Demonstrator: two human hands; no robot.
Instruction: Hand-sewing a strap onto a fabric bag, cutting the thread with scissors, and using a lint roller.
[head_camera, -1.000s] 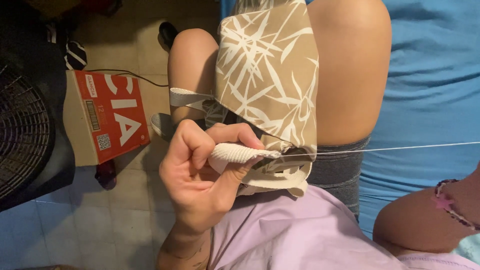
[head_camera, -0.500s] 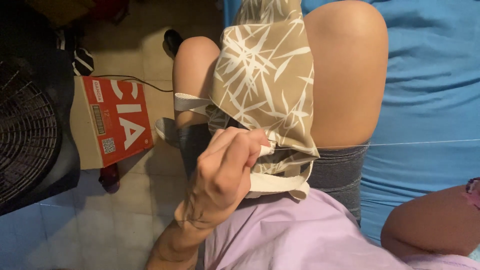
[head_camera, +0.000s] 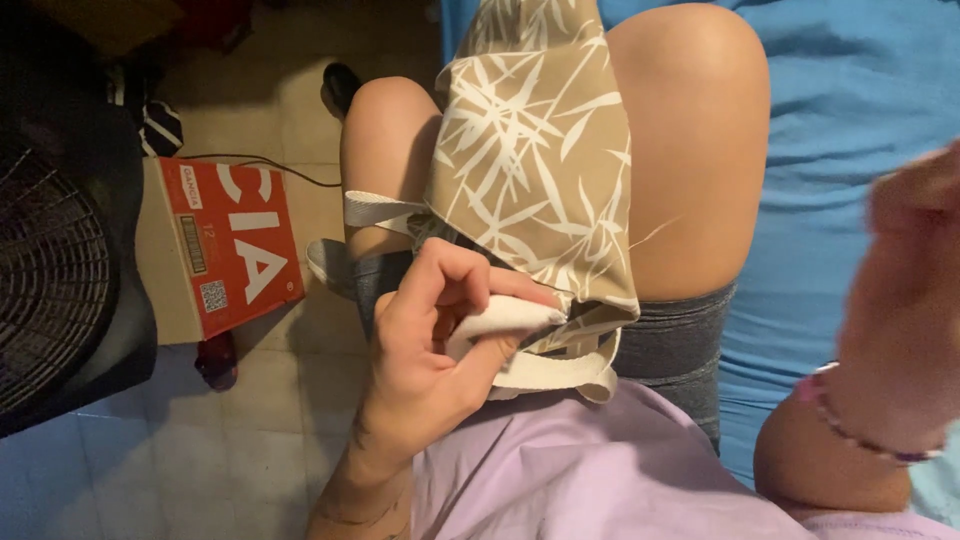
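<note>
The left hand (head_camera: 440, 345) pinches the white strap (head_camera: 500, 320) of a tan leafy cloth (head_camera: 535, 170) lying on the lap. The right hand (head_camera: 915, 290) is blurry; I cannot tell its fingers.

Your left hand (head_camera: 425, 350) bare and without rings, your right hand (head_camera: 915, 300) blurred, a thin pink and purple beaded bracelet (head_camera: 850, 425) at its wrist, your pale lilac top (head_camera: 590, 475), grey shorts (head_camera: 680, 350), your bare knees.
</note>
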